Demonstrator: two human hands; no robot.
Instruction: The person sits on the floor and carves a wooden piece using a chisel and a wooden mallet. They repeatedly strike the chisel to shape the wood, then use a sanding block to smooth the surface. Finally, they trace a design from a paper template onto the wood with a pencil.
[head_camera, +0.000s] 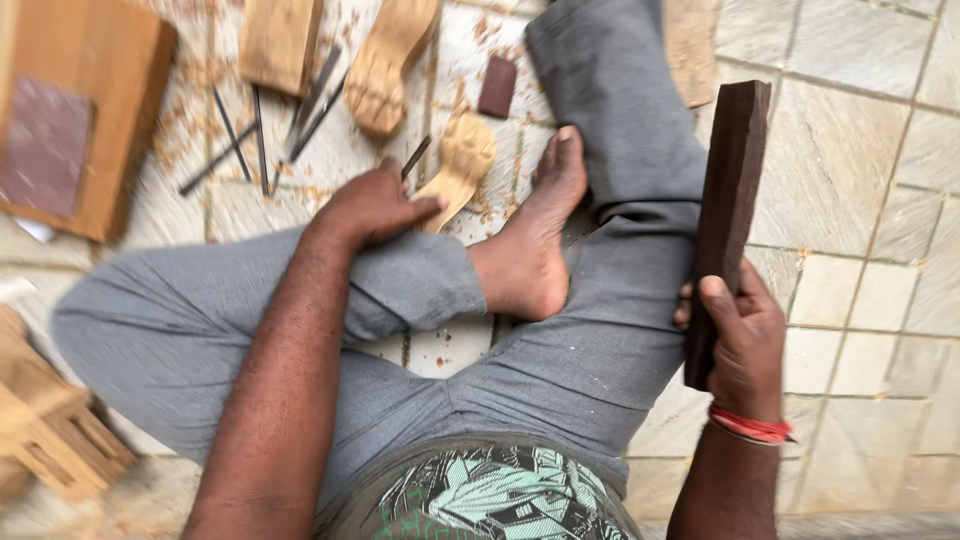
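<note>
While the person sits cross-legged on the stone floor (860, 250), two hands are at work, each with one thing. The right hand (745, 345) is clenched around the lower end of one dark wood block (728, 215); the block stands nearly upright, its long axis running from about 6 to 12 o'clock with a slight lean toward 1, and most of its length rises above the fist. The left hand (375, 205) is closed over the near end of one pale carved piece (458, 165), which lies on the floor just beyond the knee, touching the fingers. Its long axis points toward 1 o'clock from the grip, rounded carved end farthest away. A thin metal chisel (416, 156) sticks out of the same fist, also aimed toward 1 o'clock.

At 12 o'clock from the left hand lies a second carved piece (388, 62), and at 11 o'clock about five loose chisels (262, 135) are scattered among shavings. One small dark brown block (497, 86) sits near the bare foot (528, 240). One wooden box (75, 115) lies at 10 o'clock, and one wooden frame (50, 425) at 8 o'clock.
</note>
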